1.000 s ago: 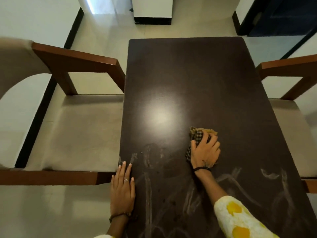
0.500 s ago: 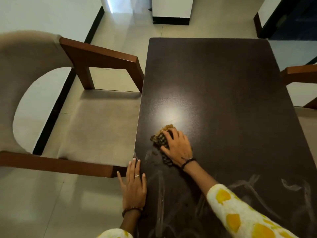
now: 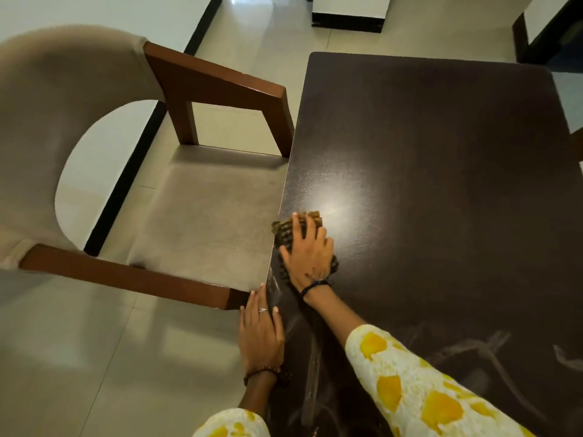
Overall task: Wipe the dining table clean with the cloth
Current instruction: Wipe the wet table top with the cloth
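Observation:
A dark brown dining table (image 3: 441, 159) fills the right of the head view. My right hand (image 3: 309, 250) presses flat on a checked brown cloth (image 3: 284, 230) at the table's left edge, fingers spread over it. Only the cloth's rim shows around the hand. My left hand (image 3: 260, 335) rests flat at the same edge, nearer to me, fingers together and holding nothing. Pale wipe streaks (image 3: 473, 345) mark the table near me.
A beige cushioned chair (image 3: 202, 212) with brown wooden arms (image 3: 126, 275) stands tight against the table's left side. Another chair's arm (image 3: 578, 143) peeks in at the right edge. Tiled floor (image 3: 79, 357) lies to the left and a white block (image 3: 348, 11) stands beyond the table.
My right hand has slid the cloth leftward from the table's middle to its left edge. The left hand stays on the edge. The view has swung left.

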Demonstrator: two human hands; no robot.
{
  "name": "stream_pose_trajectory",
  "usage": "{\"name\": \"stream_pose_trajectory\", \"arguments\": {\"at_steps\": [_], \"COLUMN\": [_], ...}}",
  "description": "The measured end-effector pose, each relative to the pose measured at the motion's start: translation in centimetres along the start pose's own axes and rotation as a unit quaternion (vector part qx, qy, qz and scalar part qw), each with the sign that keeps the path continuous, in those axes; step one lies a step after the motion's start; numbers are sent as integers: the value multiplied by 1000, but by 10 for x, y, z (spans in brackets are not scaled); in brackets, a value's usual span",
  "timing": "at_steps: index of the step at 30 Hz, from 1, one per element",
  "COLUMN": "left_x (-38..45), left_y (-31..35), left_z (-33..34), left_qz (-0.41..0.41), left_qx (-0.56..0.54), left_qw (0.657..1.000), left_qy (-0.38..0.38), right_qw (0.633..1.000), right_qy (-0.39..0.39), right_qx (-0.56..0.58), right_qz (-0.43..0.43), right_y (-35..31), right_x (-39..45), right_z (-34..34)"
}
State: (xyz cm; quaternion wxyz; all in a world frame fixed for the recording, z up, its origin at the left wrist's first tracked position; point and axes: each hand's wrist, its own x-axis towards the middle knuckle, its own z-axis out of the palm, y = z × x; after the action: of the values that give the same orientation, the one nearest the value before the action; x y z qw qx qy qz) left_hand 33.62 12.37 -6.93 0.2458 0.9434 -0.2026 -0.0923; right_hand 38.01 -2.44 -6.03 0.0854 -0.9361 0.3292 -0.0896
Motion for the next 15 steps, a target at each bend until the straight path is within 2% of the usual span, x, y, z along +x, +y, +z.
{"name": "stream_pose_trajectory", "arguments": {"at_steps": [3,6,9,12,13,15], "left_x": [-2,-1,0,0,0,0], "left_y": [2,5,5,7,8,9], "left_z": [-3,-4,-4,-5,-5,-6], "left_qz": [-35,-62,-70,-74,-75,-78], "left_qx": [-5,-6,-22,-41,-47,-53], "left_qw": [999,998,997,996,996,995], "left_qy": [1,-15,-34,-32,-31,-29], "right_qw": [994,972,945,902,896,911], "right_qy": [5,0,-31,-62,-68,-74], "right_qx": [0,11,9,-13,-21,-19], "right_qz": [-111,-233,-326,-427,-439,-405], "right_y": [-5,13,40,78,90,103], "right_x": [-25,-47,-56,-46,-38,-20], "right_z": [5,2,-7,-18,-20,-23]}}
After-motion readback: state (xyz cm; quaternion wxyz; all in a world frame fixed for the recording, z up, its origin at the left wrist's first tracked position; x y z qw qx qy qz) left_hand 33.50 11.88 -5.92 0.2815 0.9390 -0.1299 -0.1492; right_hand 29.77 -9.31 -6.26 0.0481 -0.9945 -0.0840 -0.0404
